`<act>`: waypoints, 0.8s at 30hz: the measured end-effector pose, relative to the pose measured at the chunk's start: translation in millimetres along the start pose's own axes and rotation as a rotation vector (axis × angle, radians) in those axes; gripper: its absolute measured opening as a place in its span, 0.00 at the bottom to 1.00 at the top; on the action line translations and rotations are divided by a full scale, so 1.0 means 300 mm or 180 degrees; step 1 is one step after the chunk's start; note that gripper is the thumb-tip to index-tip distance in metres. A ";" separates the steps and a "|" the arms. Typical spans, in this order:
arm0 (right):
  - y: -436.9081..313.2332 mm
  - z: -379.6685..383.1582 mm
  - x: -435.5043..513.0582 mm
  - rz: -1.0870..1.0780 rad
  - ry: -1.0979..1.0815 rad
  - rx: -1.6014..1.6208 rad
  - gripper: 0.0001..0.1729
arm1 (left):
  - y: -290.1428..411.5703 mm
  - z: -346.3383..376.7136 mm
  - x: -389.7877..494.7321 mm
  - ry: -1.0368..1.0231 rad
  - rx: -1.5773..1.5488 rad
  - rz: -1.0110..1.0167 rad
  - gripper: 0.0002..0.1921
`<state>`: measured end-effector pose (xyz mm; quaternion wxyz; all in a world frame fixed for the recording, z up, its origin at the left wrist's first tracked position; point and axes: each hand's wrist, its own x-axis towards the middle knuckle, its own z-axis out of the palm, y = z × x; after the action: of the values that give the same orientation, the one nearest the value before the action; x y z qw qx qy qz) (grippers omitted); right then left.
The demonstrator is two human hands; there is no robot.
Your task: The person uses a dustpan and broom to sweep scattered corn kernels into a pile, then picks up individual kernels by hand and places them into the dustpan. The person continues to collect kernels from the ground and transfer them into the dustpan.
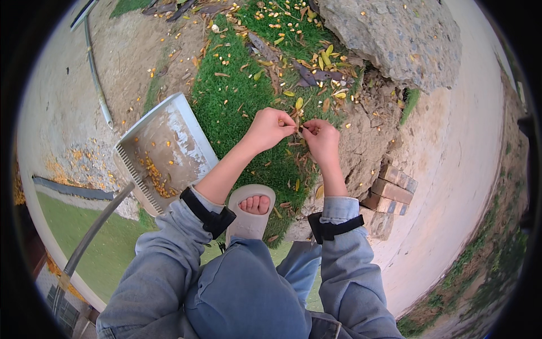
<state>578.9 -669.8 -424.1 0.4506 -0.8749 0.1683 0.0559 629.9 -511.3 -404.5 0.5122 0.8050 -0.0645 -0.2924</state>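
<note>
My left hand point(271, 129) and my right hand point(322, 137) meet fingertip to fingertip above the green artificial grass point(230, 95). Between the pinched fingers is a small dark piece, too small to name, and both hands seem to grip it. Yellow corn kernels point(275, 26) and dry leaves point(326, 58) lie scattered on the ground beyond my hands. To the left of my left forearm sits a white plastic dustpan point(182, 127) with a toothed edge and a long handle; loose corn kernels point(154, 173) are in it.
A large broken concrete slab point(394, 38) lies at the upper right. Stacked bricks point(391, 190) are beside the dirt at the right. At the upper left a metal pole point(95, 74) rests on the concrete. My sandalled foot point(253, 212) is below my hands.
</note>
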 end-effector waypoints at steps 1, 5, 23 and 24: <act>0.002 0.006 0.001 -0.0112 0.0032 -0.0010 0.08 | -0.003 0.012 0.005 0.0115 0.0529 0.0188 0.06; 0.009 0.004 -0.001 0.0000 -0.0099 0.0144 0.08 | -0.010 0.050 0.026 0.0220 0.0188 0.0227 0.06; -0.233 -0.045 -0.180 -0.1016 -0.0158 0.0998 0.13 | -0.036 0.002 -0.106 -0.0476 -0.4635 -0.2181 0.12; -0.219 -0.041 -0.164 -0.0742 0.0081 0.0980 0.12 | -0.042 -0.032 -0.131 -0.0310 -0.4287 -0.2177 0.12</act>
<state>554.8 -632.6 -354.1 0.5804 -0.8098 0.0781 -0.0342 600.3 -481.9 -396.5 0.7706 0.2794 0.3589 -0.4464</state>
